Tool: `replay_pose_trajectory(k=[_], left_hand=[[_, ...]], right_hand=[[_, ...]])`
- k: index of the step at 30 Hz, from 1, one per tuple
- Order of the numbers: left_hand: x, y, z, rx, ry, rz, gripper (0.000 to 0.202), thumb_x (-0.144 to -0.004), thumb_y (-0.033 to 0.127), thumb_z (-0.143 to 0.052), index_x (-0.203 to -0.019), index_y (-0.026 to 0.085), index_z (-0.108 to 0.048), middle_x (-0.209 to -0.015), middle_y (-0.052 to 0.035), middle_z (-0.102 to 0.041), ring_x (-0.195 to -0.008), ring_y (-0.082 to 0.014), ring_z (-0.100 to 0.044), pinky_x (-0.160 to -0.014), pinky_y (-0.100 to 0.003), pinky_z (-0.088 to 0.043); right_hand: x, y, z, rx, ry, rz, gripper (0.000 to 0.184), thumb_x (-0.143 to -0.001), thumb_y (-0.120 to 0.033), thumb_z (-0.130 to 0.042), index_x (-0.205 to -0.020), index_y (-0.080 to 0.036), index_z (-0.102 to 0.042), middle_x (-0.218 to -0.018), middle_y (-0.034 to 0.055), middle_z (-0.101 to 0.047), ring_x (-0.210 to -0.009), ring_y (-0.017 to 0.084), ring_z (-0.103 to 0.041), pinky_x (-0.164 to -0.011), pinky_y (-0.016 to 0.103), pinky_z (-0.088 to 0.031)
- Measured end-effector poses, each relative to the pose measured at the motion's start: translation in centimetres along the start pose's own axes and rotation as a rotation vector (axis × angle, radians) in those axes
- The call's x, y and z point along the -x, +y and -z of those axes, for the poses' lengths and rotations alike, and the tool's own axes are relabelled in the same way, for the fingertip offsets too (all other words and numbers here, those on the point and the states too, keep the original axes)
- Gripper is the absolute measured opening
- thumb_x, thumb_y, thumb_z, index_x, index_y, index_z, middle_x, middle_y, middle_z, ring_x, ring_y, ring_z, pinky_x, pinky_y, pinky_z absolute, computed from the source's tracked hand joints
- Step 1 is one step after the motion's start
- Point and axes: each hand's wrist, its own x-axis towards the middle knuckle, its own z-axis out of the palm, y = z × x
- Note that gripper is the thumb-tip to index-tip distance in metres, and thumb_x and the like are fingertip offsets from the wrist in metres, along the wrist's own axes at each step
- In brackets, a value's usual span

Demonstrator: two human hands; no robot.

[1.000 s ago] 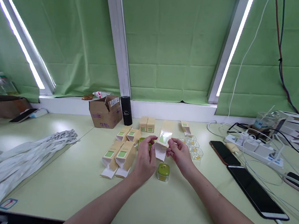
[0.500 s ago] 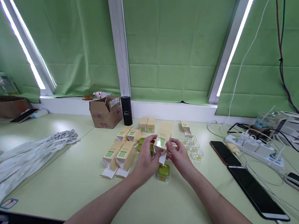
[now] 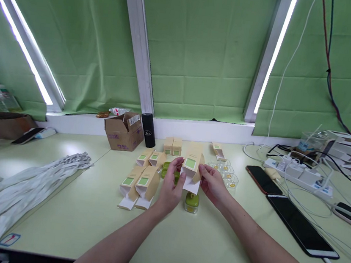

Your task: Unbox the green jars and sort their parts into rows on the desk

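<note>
Pale tabletop (image 3: 212,247), green curtain (image 3: 200,57) behind. Carton (image 3: 194,156) raised above and behind green-lidded jar (image 3: 191,202), flap hanging—not yet closed. Right hand (image 3: 214,186) clamped on its edge; left hand (image 3: 170,186), thumb and fingers parted at opposite edge—grip uncertain. Left of jar: front carton pair (image 3: 147,181), flaps open, seemingly unfinished. Farther behind jar: two upright cartons (image 3: 177,144) look shut, apparently done.

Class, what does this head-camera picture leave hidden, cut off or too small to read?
- Head view: green pieces, partly hidden by the left hand.
- Head view: held carton, its print too small to read.
- Head view: white strips, cut off by the left edge.
</note>
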Motion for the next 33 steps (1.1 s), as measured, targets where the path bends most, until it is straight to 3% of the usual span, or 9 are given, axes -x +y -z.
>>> replay_pose_trajectory(k=[5, 9, 13, 17, 22, 25, 30, 33], left_hand=[[-0.3, 0.9, 0.1, 0.118, 0.03, 0.041, 0.049, -0.103, 0.046, -0.054, -0.146, 0.024, -0.043, -0.139, -0.0158, -0.063, -0.128, -0.0276, -0.064, -0.103, -0.044, -0.056], [-0.7, 0.7, 0.4, 0.111, 0.087, 0.092, 0.046, -0.104, 0.05, -0.051, -0.142, 0.024, -0.046, -0.135, -0.0141, -0.066, -0.12, -0.0242, -0.067, -0.104, -0.043, -0.056], [-0.8, 0.3, 0.5, 0.135, 0.105, 0.156, 0.046, -0.101, 0.054, -0.057, -0.134, 0.021, -0.054, -0.127, -0.014, -0.069, -0.114, -0.0243, -0.069, -0.097, -0.04, -0.058], [-0.9, 0.4, 0.4, 0.137, 0.069, 0.2, 0.044, -0.097, 0.057, -0.062, -0.121, 0.021, -0.062, -0.115, -0.0124, -0.074, -0.104, -0.0247, -0.072, -0.088, -0.038, -0.059], [-0.9, 0.6, 0.2, 0.063, -0.013, 0.233, 0.044, -0.092, 0.059, -0.068, -0.113, 0.02, -0.066, -0.111, -0.0117, -0.076, -0.098, -0.0245, -0.072, -0.086, -0.037, -0.059], [-0.7, 0.7, 0.2, 0.012, -0.014, 0.193, 0.038, -0.091, 0.055, -0.071, -0.107, 0.021, -0.068, -0.101, -0.0096, -0.076, -0.091, -0.0236, -0.071, -0.084, -0.038, -0.059], [-0.6, 1.1, 0.4, -0.044, 0.099, 0.091, 0.026, -0.091, 0.046, -0.072, -0.098, 0.022, -0.065, -0.092, -0.0053, -0.072, -0.088, -0.0213, -0.068, -0.078, -0.032, -0.056], [-1.1, 1.2, 1.1, -0.181, 0.207, -0.081, 0.018, -0.094, 0.041, -0.068, -0.095, 0.023, -0.065, -0.09, -0.0049, -0.071, -0.088, -0.0219, -0.067, -0.079, -0.035, -0.055]], right_hand=[[0.0, -0.2, 0.4, 0.008, 0.069, 0.017, 0.051, -0.068, -0.06, -0.091, -0.096, -0.02, -0.078, -0.1, 0.0097, -0.082, -0.083, 0.024, -0.077, -0.066, 0.033, -0.062], [-0.1, -0.2, 0.8, 0.028, 0.159, 0.024, 0.052, -0.067, -0.054, -0.093, -0.103, -0.019, -0.077, -0.094, 0.0085, -0.083, -0.073, 0.021, -0.075, -0.057, 0.029, -0.059], [-0.1, -0.2, 1.0, 0.021, 0.208, 0.055, 0.058, -0.062, -0.048, -0.097, -0.107, -0.019, -0.076, -0.09, 0.0091, -0.083, -0.075, 0.026, -0.078, -0.065, 0.037, -0.064], [0.1, -0.2, 0.9, 0.016, 0.21, 0.102, 0.057, -0.061, -0.047, -0.098, -0.105, -0.02, -0.075, -0.091, 0.0097, -0.084, -0.08, 0.031, -0.08, -0.071, 0.044, -0.066], [0.3, -0.5, 0.3, 0.06, 0.223, 0.13, 0.057, -0.061, -0.05, -0.097, -0.104, -0.021, -0.075, -0.09, 0.0096, -0.083, -0.079, 0.032, -0.079, -0.069, 0.045, -0.066], [0.5, -0.6, -0.2, 0.092, 0.191, 0.15, 0.058, -0.062, -0.054, -0.096, -0.106, -0.022, -0.074, -0.096, 0.0099, -0.083, -0.082, 0.031, -0.079, -0.069, 0.044, -0.065], [0.8, -0.6, -0.5, 0.118, 0.079, 0.218, 0.053, -0.07, -0.056, -0.091, -0.108, -0.024, -0.073, -0.108, 0.0099, -0.081, -0.093, 0.028, -0.076, -0.077, 0.041, -0.063], [0.7, -0.4, -0.2, 0.135, 0.1, 0.278, 0.049, -0.071, -0.051, -0.091, -0.109, -0.026, -0.071, -0.106, 0.0078, -0.08, -0.096, 0.026, -0.074, -0.079, 0.038, -0.061]])
